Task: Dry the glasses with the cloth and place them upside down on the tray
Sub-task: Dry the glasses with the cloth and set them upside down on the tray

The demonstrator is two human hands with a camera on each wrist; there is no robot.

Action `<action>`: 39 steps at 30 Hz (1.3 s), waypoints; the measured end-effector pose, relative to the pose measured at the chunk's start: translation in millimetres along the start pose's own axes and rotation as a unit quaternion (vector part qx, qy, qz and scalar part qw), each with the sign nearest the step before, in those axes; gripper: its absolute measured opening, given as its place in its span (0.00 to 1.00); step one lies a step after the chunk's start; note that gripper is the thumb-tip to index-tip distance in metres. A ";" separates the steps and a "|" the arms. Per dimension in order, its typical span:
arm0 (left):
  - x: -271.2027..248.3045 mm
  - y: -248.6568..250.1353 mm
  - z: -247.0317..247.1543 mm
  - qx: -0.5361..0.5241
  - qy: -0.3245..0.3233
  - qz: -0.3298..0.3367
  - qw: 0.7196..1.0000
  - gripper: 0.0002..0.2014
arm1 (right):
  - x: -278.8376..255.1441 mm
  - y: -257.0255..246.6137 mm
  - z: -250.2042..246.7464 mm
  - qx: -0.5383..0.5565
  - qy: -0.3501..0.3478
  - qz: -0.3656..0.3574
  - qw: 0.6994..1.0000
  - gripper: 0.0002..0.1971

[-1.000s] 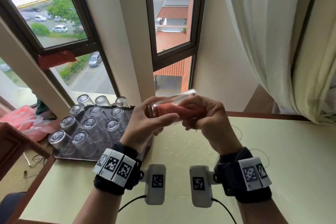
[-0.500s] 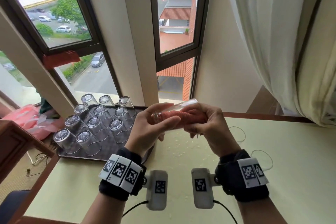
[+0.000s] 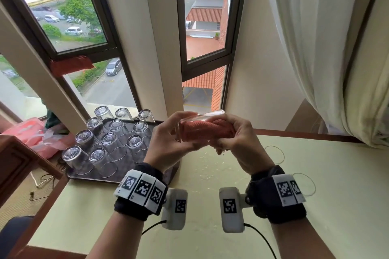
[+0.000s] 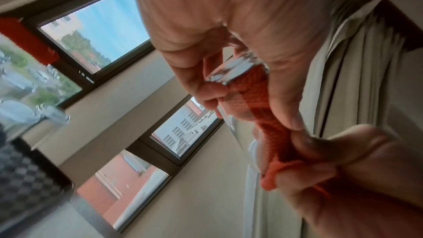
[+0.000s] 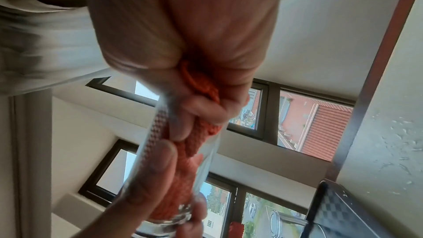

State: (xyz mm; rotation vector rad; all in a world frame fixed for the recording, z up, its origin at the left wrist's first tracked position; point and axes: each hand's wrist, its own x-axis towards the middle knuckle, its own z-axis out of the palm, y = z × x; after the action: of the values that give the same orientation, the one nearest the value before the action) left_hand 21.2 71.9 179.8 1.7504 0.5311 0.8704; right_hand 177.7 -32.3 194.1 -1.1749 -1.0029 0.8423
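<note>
Above the worktop, the left hand is gripping one glass lying sideways; the right hand is clutching one orange cloth stuffed inside it. Eleven upturned glasses are standing on one tray.

Upper-floor room — curtain, windows over street.
</note>
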 end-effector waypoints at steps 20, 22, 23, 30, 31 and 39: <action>-10.8 -6.6 -13.8 -0.078 0.008 -0.108 0.991 0.35 | 6.9 14.8 32.1 0.064 0.095 0.043 0.993 0.25; -9.3 -5.5 -17.8 -0.118 0.017 -0.156 0.981 0.33 | 5.5 12.4 40.8 0.035 0.108 0.019 0.993 0.24; -8.3 -4.3 -21.6 -0.101 0.022 -0.146 0.984 0.30 | 4.7 12.6 43.0 0.023 0.102 0.016 0.994 0.23; -18.9 -6.7 -22.8 -0.033 -0.001 -0.028 0.999 0.32 | 3.9 9.7 34.3 0.060 0.041 0.061 0.995 0.21; -20.4 -7.5 -21.3 -0.069 0.002 -0.063 0.996 0.33 | 3.7 7.9 36.2 0.055 0.051 0.046 0.996 0.22; -19.9 -6.8 -39.9 -0.011 0.007 -0.032 0.999 0.32 | 0.6 13.1 47.2 0.044 0.018 0.062 0.997 0.15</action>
State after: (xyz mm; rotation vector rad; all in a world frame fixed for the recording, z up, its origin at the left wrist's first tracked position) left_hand -21.7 84.6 174.4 1.6996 0.5824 0.8412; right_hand 133.3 -13.4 185.3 -1.1833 -0.8610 0.9504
